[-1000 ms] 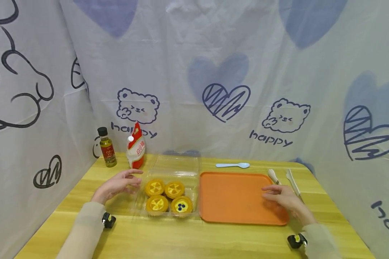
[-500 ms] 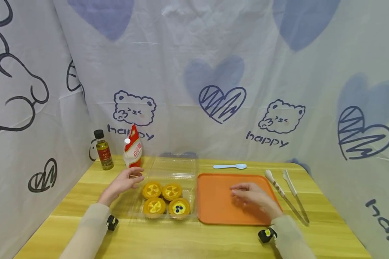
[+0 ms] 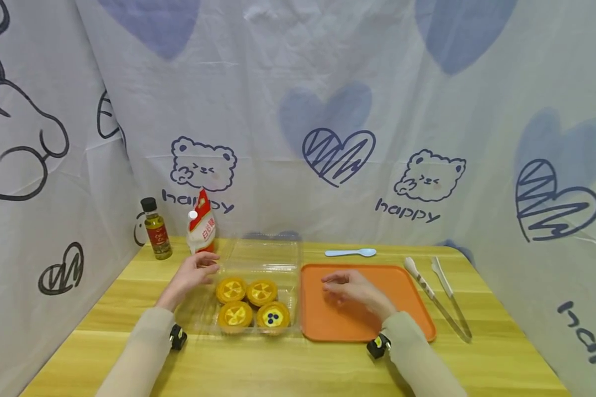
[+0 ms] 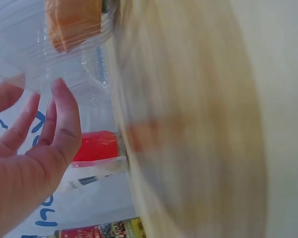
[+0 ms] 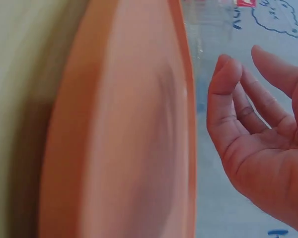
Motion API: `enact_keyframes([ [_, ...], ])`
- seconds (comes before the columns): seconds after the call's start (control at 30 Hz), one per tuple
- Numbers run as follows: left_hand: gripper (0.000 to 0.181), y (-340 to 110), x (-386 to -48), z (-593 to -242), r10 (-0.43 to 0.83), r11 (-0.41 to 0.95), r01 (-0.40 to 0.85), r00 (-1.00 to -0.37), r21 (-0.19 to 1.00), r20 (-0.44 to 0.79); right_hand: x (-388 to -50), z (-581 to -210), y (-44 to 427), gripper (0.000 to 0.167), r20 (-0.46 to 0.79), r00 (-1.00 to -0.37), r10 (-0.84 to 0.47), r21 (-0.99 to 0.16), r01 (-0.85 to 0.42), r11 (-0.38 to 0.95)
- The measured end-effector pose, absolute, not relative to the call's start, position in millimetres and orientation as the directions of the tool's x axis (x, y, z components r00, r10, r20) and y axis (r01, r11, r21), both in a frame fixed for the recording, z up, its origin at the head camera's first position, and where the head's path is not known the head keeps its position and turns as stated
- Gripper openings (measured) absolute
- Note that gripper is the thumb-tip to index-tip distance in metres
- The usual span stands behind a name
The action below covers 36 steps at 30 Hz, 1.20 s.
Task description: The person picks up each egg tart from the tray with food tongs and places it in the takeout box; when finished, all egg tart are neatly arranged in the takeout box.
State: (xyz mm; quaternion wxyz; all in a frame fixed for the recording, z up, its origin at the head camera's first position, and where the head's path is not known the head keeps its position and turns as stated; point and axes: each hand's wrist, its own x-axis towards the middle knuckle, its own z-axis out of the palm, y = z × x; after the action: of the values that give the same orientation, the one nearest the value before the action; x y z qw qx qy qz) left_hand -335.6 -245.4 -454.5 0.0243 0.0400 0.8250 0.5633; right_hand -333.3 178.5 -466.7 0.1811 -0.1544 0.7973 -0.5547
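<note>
A clear plastic box [image 3: 294, 298] with its lid up stands left of the middle of the table. Several egg tarts [image 3: 235, 315] sit in it, one topped with blueberries [image 3: 273, 316]. By the box's left side is my left hand [image 3: 192, 275], fingers loosely bent and holding nothing; in the left wrist view its fingertips come close to the clear plastic, and contact I cannot tell. Over the orange tray [image 3: 377, 325] hovers my right hand [image 3: 356, 289], its relaxed fingers bare of any object, as the right wrist view [image 5: 268, 129] of the hand confirms.
Metal tongs [image 3: 439, 298] lie right of the tray. Behind the tray is a pale blue spoon [image 3: 350, 252]. An oil bottle [image 3: 157, 231] and a red and white bag [image 3: 202, 226] stand at the back left, before a patterned curtain [image 3: 258, 193].
My right hand has moved left from the tray's right edge, by the tongs, to above the tray's middle. The left hand has shifted only slightly beside the box.
</note>
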Motion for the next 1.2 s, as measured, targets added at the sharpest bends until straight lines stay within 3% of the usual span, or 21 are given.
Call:
enact_keyframes([
  [0.37, 0.044, -244, -352, -458, 0.070, 0.364, -0.015, -0.997, 0.931, -0.044, -351, -455, 138, 0.035, -0.058, -0.909, -0.413, -0.950, -0.078, 0.304],
  [0.73, 0.050, -247, -361, -461, 0.130, 0.352, -0.053, -0.986, 0.935, -0.105, -374, -461, 121, 0.044, -0.071, -0.879, -0.472, -0.947, -0.090, 0.309],
  [1.2, 0.041, -243, -369, -466, 0.018, 0.304, -0.047, -0.998, 0.951, -0.055, -382, -463, 116, 0.048, -0.083, -0.892, -0.444, -0.955, -0.056, 0.290],
])
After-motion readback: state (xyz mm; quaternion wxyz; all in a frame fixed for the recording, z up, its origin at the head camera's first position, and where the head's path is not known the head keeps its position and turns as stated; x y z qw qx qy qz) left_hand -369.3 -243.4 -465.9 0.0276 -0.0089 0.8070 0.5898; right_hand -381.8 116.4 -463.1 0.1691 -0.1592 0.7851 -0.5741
